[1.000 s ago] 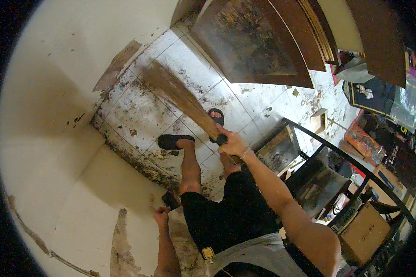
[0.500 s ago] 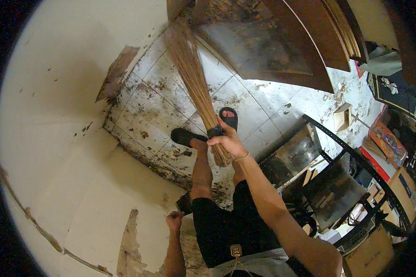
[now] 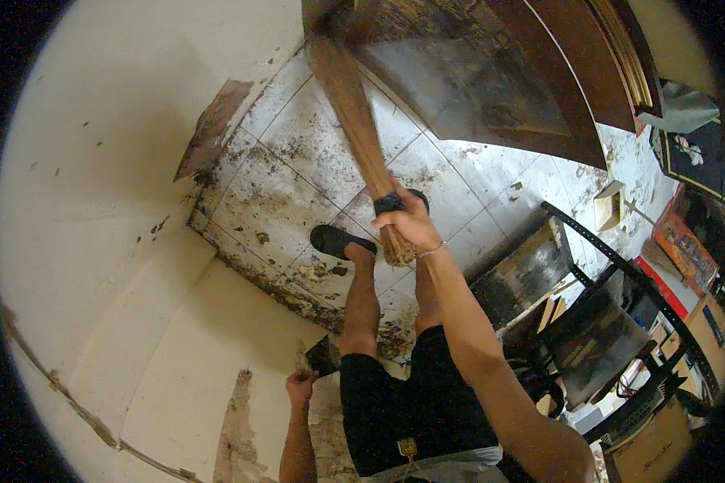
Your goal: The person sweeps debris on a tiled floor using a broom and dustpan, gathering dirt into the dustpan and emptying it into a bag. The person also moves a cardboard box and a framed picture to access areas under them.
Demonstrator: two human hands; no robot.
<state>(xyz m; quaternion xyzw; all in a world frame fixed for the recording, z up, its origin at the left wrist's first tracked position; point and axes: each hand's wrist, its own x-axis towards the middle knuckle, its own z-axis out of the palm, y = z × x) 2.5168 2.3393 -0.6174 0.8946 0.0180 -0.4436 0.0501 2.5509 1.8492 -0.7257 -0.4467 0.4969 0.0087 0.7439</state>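
Note:
My right hand (image 3: pixel 411 224) is closed around the dark-wrapped grip of a stick broom (image 3: pixel 354 121), a long bundle of thin brown twigs. Its bristle end reaches away to the far corner, beside the dark wooden panel (image 3: pixel 475 88), and is blurred there. The short butt of the bundle sticks out below my fist. At lower left, my left hand (image 3: pixel 301 386) is closed on a dark, flat, square-ended piece (image 3: pixel 324 356) like a scraper blade, close to the wall by my leg. Its grip is hidden in my fingers.
Dirt and debris lie scattered over the white floor tiles (image 3: pixel 298 177), thickest along the wall (image 3: pixel 121 241). Plaster peels near the base. My sandalled feet stand mid-floor. A black metal rack (image 3: pixel 612 249) with boards stands at right, with cardboard boxes (image 3: pixel 652 443) and a small open box (image 3: pixel 610 207).
My right hand and the broom have moved a little farther forward and right. The view has shifted slightly. My left hand stays near the wall with the dark flat piece.

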